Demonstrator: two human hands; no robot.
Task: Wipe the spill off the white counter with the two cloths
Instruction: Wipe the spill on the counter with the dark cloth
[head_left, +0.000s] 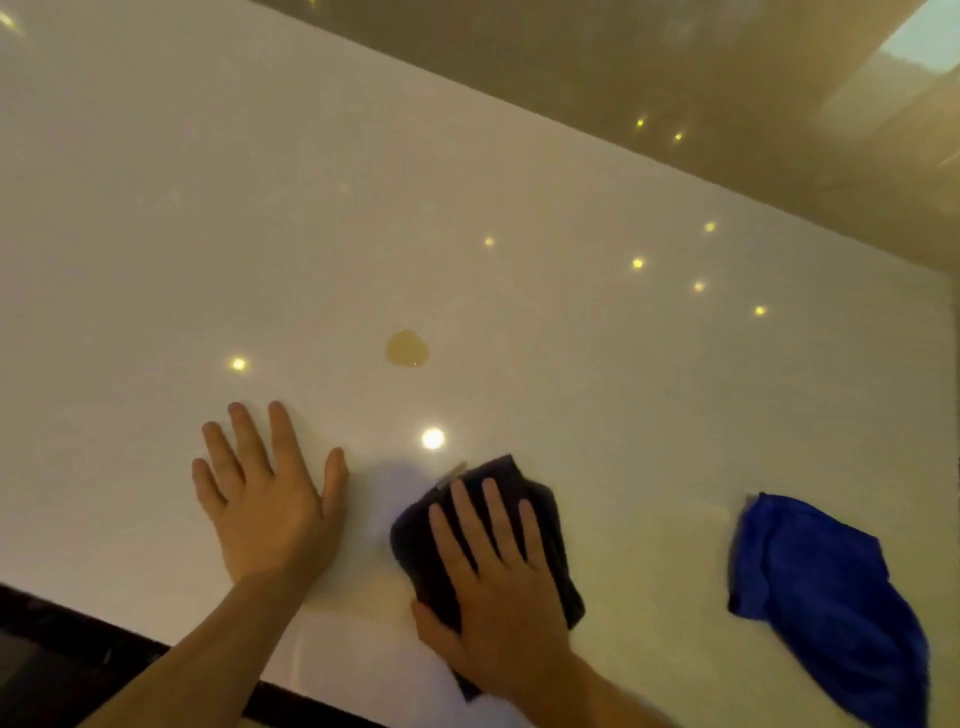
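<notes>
A small amber spill (407, 348) lies on the glossy white counter (208, 234), a little beyond both hands. My right hand (493, 577) presses flat on a dark, crumpled cloth (545, 519) near the counter's front edge, fingers spread over it. My left hand (265, 493) rests flat on the bare counter to the left of that cloth, fingers apart and holding nothing. A blue cloth (831, 587) lies loose at the right, away from both hands.
The counter's dark front edge (78, 613) runs across the lower left. A glossy beige wall (675, 78) rises behind the counter's far edge. Ceiling lights reflect as bright dots on the surface.
</notes>
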